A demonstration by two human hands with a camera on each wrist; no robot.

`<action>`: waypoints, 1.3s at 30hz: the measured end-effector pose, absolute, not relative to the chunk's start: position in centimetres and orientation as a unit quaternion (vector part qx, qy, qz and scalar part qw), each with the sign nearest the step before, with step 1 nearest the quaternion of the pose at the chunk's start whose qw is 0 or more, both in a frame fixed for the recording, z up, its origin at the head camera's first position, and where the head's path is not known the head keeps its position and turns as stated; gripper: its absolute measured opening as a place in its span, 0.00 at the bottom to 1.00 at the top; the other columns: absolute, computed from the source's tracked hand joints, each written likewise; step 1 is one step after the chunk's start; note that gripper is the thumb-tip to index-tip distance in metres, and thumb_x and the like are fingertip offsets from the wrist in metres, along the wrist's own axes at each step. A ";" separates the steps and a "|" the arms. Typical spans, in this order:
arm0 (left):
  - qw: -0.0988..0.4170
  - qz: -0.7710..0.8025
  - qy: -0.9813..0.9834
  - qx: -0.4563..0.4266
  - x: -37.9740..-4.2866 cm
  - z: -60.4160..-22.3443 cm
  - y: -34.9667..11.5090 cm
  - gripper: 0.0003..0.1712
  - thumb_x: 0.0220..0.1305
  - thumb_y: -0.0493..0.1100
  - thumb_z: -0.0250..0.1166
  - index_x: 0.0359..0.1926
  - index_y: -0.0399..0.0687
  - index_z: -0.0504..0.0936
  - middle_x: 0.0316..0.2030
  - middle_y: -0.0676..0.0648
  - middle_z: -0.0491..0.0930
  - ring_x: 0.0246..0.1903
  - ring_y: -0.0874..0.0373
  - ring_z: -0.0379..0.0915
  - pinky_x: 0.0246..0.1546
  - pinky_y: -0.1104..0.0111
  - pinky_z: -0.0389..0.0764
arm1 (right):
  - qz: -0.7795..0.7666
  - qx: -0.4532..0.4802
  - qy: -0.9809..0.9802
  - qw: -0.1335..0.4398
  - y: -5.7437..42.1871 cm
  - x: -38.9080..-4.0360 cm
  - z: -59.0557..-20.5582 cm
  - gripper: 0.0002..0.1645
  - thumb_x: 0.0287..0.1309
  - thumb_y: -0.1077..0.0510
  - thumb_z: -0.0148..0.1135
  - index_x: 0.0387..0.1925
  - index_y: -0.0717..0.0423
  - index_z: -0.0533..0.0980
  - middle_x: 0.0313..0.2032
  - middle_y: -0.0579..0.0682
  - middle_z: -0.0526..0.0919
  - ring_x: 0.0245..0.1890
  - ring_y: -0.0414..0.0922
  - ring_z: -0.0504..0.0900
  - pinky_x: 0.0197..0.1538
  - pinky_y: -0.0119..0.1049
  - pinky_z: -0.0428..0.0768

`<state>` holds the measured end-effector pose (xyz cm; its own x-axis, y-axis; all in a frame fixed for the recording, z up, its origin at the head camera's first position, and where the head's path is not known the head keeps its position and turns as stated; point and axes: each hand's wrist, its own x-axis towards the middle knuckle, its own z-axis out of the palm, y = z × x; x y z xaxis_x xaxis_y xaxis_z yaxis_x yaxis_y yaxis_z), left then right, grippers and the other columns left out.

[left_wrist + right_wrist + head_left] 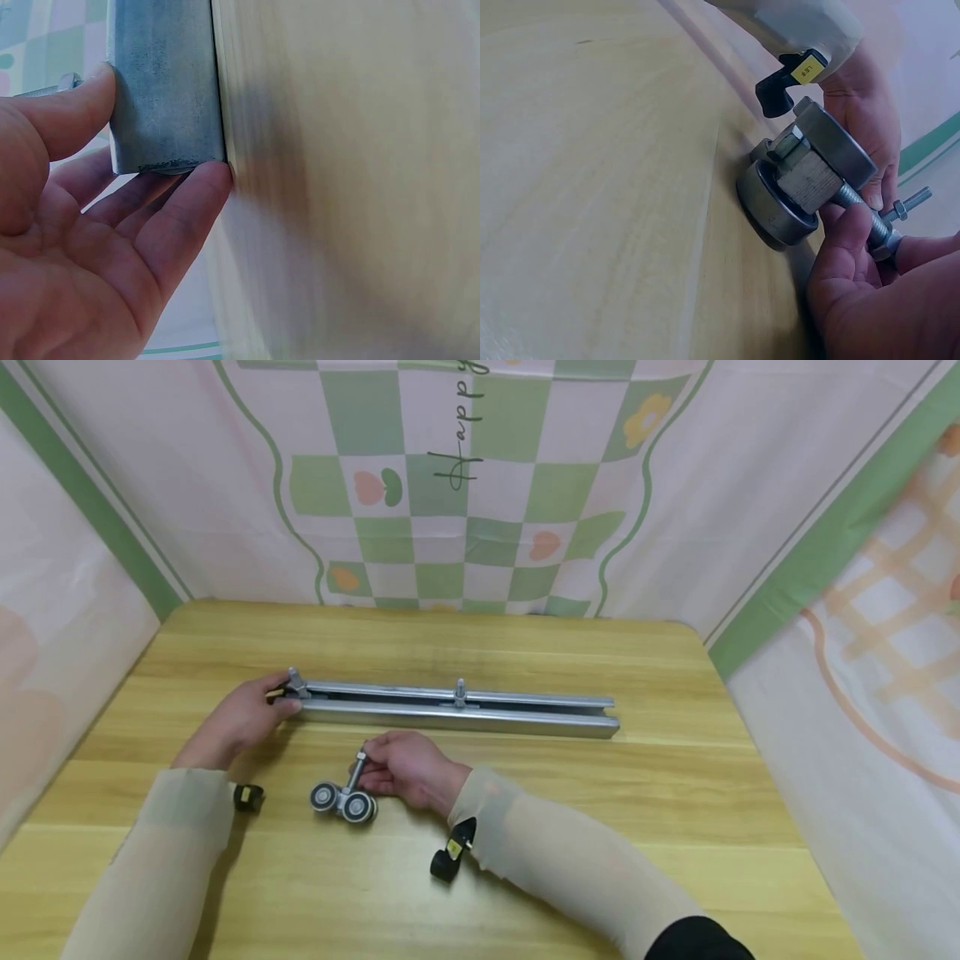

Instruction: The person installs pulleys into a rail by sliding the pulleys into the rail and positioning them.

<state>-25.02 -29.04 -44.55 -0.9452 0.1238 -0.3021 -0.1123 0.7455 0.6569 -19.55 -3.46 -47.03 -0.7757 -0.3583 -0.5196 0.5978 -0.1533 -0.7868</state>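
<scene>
A silver metal track (480, 719) with a slot along its top lies across the table. My left hand (243, 718) holds its left end; in the left wrist view the thumb presses one side of the track (165, 82) while the fingers curl at the cut end. Two threaded studs rise from the slot, one stud (296, 680) beside the left fingers and another stud (460, 692) near the middle. In front of the track, my right hand (412, 766) pinches the bolt of a roller trolley (358, 807). The right wrist view shows the trolley wheels (776, 206) away from the fingers.
The wood-grain table (600, 835) carries the track. A patterned cloth (502, 477) hangs behind its far edge, with more cloth at both sides. Black wrist mounts (450, 853) stick out from the sleeves.
</scene>
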 end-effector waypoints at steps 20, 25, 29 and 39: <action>0.166 0.356 0.920 0.006 -25.0 -44.3 -29.1 0.45 0.74 0.59 0.55 0.79 0.48 0.45 0.73 0.27 0.48 0.70 0.25 0.40 0.64 0.33 0.45 | -0.735 0.103 0.605 0.287 -2.6 -19.9 -45.9 0.12 0.68 0.66 0.55 0.49 0.67 0.78 0.36 0.62 0.86 0.26 0.45 0.82 0.32 0.35 0.84; 0.170 0.358 0.918 0.001 -25.0 -44.3 -29.0 0.45 0.74 0.59 0.55 0.79 0.48 0.45 0.73 0.27 0.48 0.70 0.25 0.40 0.64 0.33 0.46 | -0.728 0.091 0.622 0.275 -2.4 -19.8 -45.5 0.11 0.68 0.65 0.57 0.49 0.67 0.77 0.35 0.61 0.86 0.24 0.44 0.81 0.30 0.33 0.83; 0.168 0.356 0.919 0.000 -24.9 -44.3 -28.9 0.45 0.74 0.58 0.55 0.80 0.49 0.45 0.73 0.27 0.48 0.70 0.25 0.40 0.64 0.33 0.46 | -0.722 0.078 0.634 0.266 -2.2 -19.8 -45.1 0.11 0.68 0.64 0.57 0.48 0.68 0.77 0.34 0.61 0.86 0.22 0.43 0.80 0.28 0.32 0.82; 0.169 0.353 0.920 0.005 -25.1 -44.2 -29.0 0.45 0.74 0.59 0.55 0.79 0.47 0.45 0.73 0.27 0.48 0.70 0.25 0.40 0.64 0.33 0.46 | -0.721 0.038 0.645 0.251 -1.9 -19.6 -43.7 0.05 0.69 0.66 0.57 0.40 0.65 0.77 0.32 0.61 0.86 0.22 0.44 0.79 0.29 0.33 0.82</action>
